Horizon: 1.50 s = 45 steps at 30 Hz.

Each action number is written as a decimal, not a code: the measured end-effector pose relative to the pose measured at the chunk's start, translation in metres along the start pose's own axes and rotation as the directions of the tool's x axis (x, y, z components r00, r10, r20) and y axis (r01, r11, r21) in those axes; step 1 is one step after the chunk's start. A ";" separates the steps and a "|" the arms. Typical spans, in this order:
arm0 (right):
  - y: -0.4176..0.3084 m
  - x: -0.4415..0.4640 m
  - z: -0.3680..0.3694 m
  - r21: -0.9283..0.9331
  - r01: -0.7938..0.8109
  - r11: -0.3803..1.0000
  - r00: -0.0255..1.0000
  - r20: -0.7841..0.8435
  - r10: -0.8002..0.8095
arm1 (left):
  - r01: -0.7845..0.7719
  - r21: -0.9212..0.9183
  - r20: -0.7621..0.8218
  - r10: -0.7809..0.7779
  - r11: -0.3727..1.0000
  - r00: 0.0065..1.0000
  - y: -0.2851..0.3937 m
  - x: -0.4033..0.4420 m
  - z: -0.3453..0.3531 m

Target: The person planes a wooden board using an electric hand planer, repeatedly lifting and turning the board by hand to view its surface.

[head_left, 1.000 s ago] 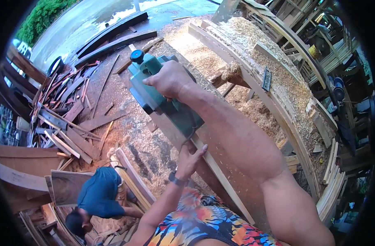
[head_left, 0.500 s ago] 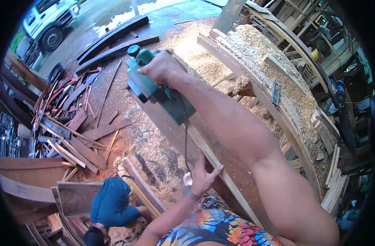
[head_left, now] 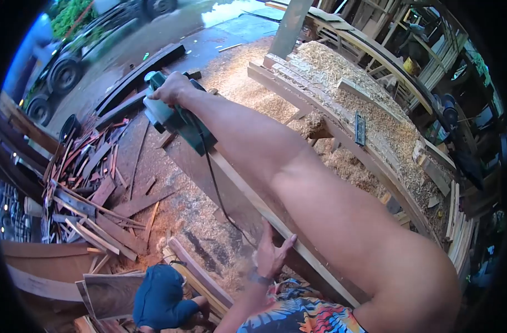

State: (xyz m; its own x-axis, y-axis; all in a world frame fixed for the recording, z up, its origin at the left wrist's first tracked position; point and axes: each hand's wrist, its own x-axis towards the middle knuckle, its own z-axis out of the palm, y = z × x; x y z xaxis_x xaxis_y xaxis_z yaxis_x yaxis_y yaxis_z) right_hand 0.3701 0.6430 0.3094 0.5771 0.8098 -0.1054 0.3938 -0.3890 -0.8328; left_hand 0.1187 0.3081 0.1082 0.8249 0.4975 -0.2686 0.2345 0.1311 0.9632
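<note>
At the upper left, my right hand is wrapped round the handle of a green power planer, which rests on the far end of a long, narrow wooden strip. A dark cord runs from the planer back toward my body. Near the strip's closer end, my left hand lies against its left side, thumb on the wood and fingers spread along the edge. The strip lies on a wide board. A watch is on my left wrist.
A person in blue bends low at the lower left. Scrap wood is heaped on the left. A shavings-covered bench with a dark metal tool stands right. A truck is outside, upper left.
The planer and my right hand have moved farther away and left along the strip, my arm stretching out. My left hand has shifted nearer my body. A truck has come into view outside.
</note>
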 end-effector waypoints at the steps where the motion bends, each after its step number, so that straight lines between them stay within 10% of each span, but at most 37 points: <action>1: 0.000 -0.003 -0.004 -0.009 0.001 1.000 0.999 0.041 -0.001 | -0.014 -0.031 -0.016 0.014 0.999 1.000 0.001 0.000 0.003; 12: 0.115 -0.289 -0.070 0.289 0.338 0.896 0.936 -0.205 -0.287 | 0.131 0.386 -0.031 -0.128 0.913 0.991 0.029 -0.043 -0.034; 16: 0.144 -0.457 -0.135 0.171 0.157 0.973 0.983 -0.119 -0.138 | 0.052 0.222 -0.294 0.016 0.974 0.956 0.000 -0.046 -0.035; 22: 0.215 -0.681 -0.207 0.325 -0.307 0.895 0.934 -0.079 0.349 | -0.187 0.306 -0.096 0.225 0.933 0.970 -0.003 -0.043 0.039; 26: 0.260 -0.828 -0.230 0.278 -0.504 0.818 0.792 -0.229 0.566 | -0.095 -0.220 -0.059 0.084 0.971 0.995 -0.042 -0.088 0.084; 30: 0.292 -0.916 -0.234 0.377 -0.491 0.785 0.751 -0.274 0.601 | -0.088 0.040 -0.064 0.090 0.995 0.994 -0.041 -0.153 0.134; 40: 0.397 -1.026 -0.234 0.439 -0.463 0.770 0.733 -0.298 0.611 | 0.041 -0.244 0.193 0.008 0.969 0.981 -0.076 -0.270 0.238; 45: 0.424 -1.032 -0.247 0.447 -0.420 0.790 0.774 -0.279 0.569 | -0.164 0.314 0.250 0.085 0.935 0.965 -0.085 -0.316 0.257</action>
State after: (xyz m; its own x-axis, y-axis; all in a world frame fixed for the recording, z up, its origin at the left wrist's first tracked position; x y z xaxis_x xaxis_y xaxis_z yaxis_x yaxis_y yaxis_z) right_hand 0.1182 -0.4661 0.1996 0.8701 0.2827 -0.4037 -0.2509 -0.4510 -0.8565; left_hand -0.0299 -0.0803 0.1086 0.9441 0.2768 -0.1792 0.2458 -0.2282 0.9421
